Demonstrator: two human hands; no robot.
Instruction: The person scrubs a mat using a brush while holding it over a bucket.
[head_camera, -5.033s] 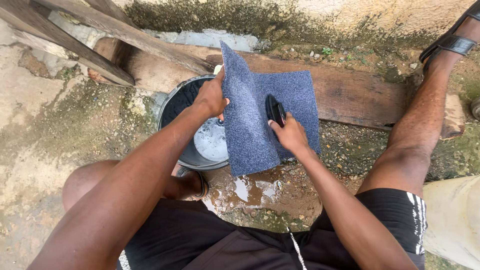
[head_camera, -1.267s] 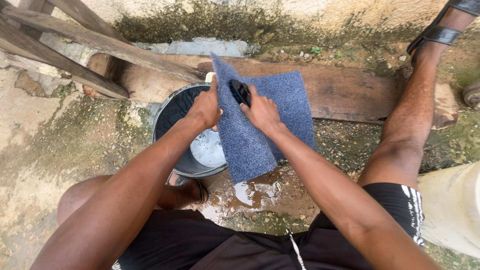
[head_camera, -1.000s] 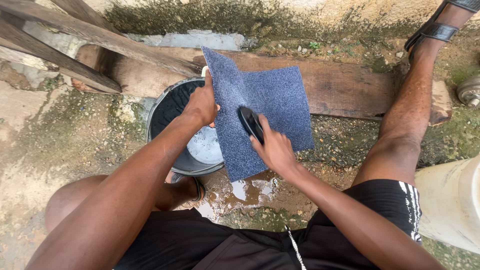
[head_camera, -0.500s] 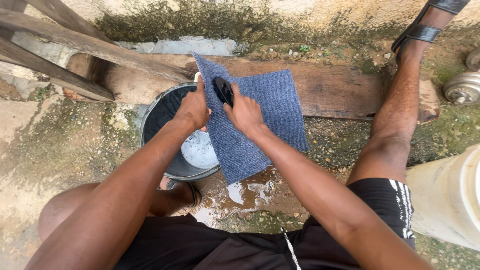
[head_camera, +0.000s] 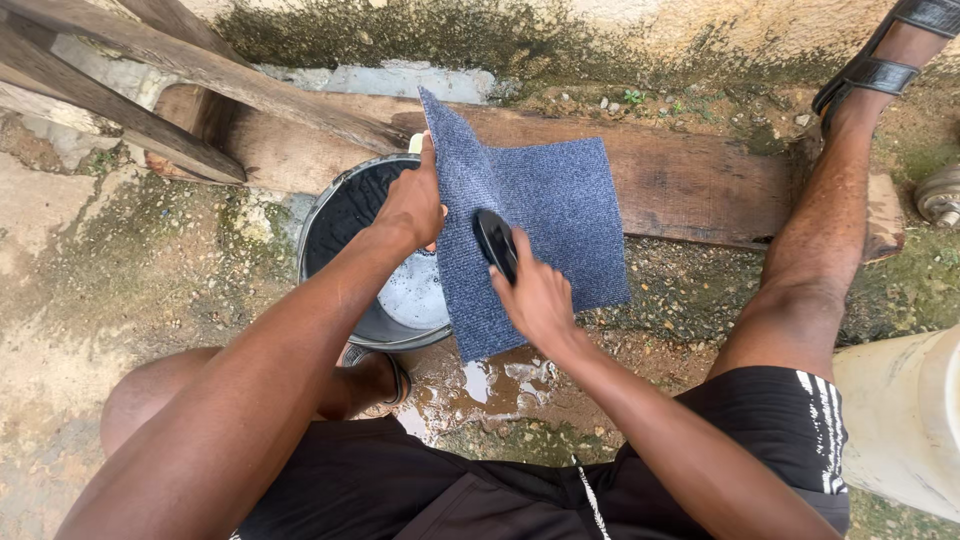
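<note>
A blue-grey carpet mat leans from the wet ground up against a wooden plank. My left hand grips the mat's left edge, just above a black bucket with soapy water in it. My right hand presses a black scrubbing brush onto the middle of the mat.
Grey wooden beams slant across the upper left. A mossy wall runs behind the plank. My right leg with a black sandal stretches along the right. A cream plastic container stands at the lower right. Puddles lie under the mat.
My right hand has slid the brush down the mat from near the top edge to the middle. My left hand keeps its grip on the mat's edge.
</note>
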